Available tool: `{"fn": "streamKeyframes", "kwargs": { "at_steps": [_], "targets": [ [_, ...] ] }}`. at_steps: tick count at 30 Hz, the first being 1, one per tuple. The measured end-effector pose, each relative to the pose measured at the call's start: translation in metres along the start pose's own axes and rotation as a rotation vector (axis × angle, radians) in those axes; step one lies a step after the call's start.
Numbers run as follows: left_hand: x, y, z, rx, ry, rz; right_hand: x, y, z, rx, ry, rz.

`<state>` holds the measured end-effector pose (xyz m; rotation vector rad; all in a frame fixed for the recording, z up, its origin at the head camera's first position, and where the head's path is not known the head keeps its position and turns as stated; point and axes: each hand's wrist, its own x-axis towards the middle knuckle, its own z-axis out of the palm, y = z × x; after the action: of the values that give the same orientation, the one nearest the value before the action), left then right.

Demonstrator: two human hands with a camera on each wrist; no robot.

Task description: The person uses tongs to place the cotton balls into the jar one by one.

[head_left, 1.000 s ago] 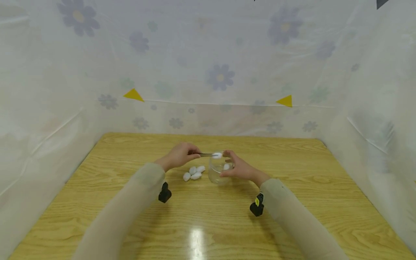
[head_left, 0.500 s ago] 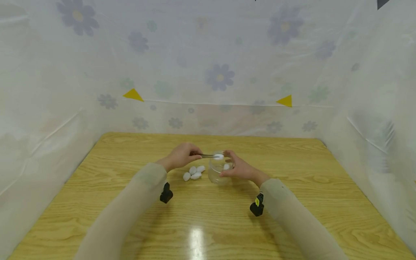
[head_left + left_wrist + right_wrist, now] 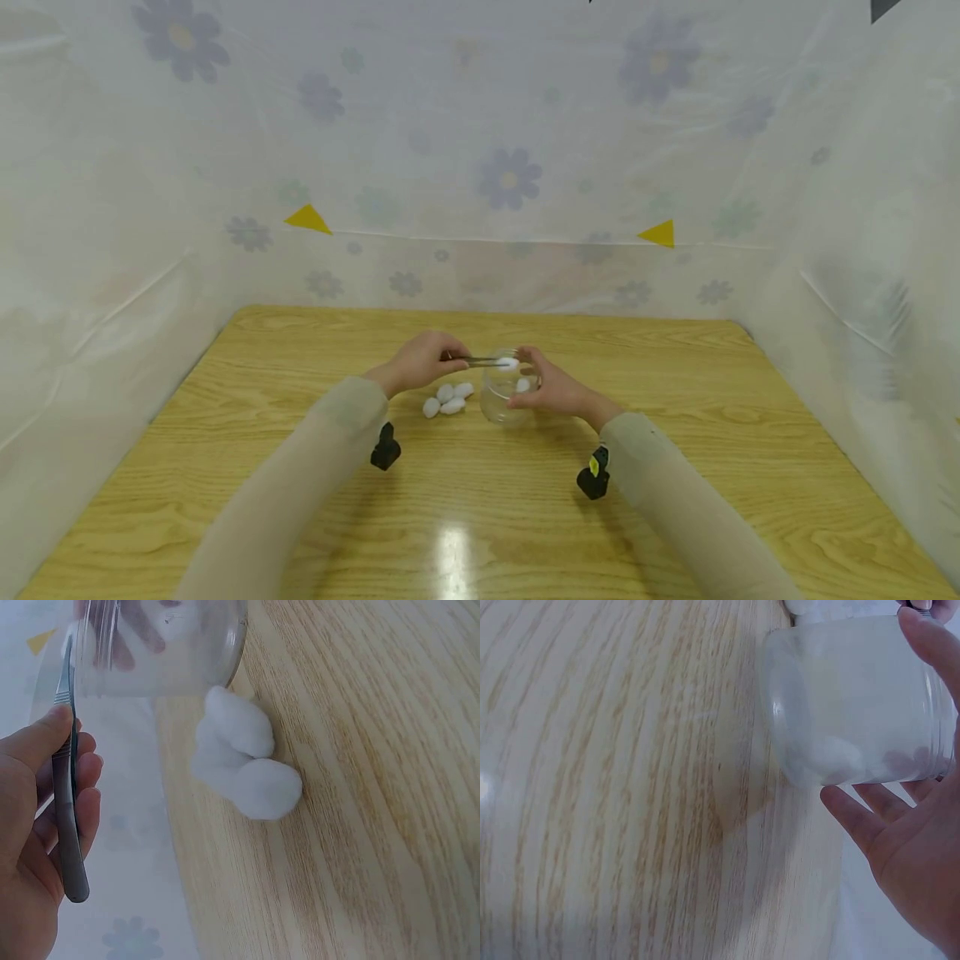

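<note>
My left hand (image 3: 426,360) pinches metal tweezers (image 3: 67,832) between thumb and fingers. At the tweezers' tips, by the mouth of a clear jar (image 3: 497,408), is a white cotton ball (image 3: 508,364); whether the tips still squeeze it I cannot tell. My right hand (image 3: 557,387) grips the jar from the right, thumb on the near side and fingers on the far side. Inside the jar, near that hand, lies another cotton ball (image 3: 832,756). Several more cotton balls (image 3: 452,406) lie in a small pile on the table, left of the jar.
The wooden table (image 3: 480,492) runs back to a flowered curtain (image 3: 510,275), which also hangs along both sides. Dark wrist cameras hang beneath both sleeves, the left camera (image 3: 386,447) and the right camera (image 3: 593,475), above the tabletop.
My left hand has moved slightly right, bringing the tweezers and cotton ball a little right and lower at the jar mouth. The tweezers' arms look more spread. The right hand and jar have stayed put.
</note>
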<state>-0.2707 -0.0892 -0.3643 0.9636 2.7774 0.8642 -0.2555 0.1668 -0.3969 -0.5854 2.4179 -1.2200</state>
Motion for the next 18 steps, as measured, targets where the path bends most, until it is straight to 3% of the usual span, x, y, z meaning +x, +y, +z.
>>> {"fn": "streamKeyframes", "kwargs": {
  "at_steps": [12, 18],
  "targets": [
    [0.0013, 0.0015, -0.0010, -0.026, -0.007, -0.042, 0.0008, -0.0006, -0.0023, -0.012, -0.009, -0.012],
    [-0.0001, -0.0010, -0.0023, -0.034, 0.013, -0.033, 0.0028, -0.0001, -0.0028, -0.005, -0.008, -0.001]
  ]
}}
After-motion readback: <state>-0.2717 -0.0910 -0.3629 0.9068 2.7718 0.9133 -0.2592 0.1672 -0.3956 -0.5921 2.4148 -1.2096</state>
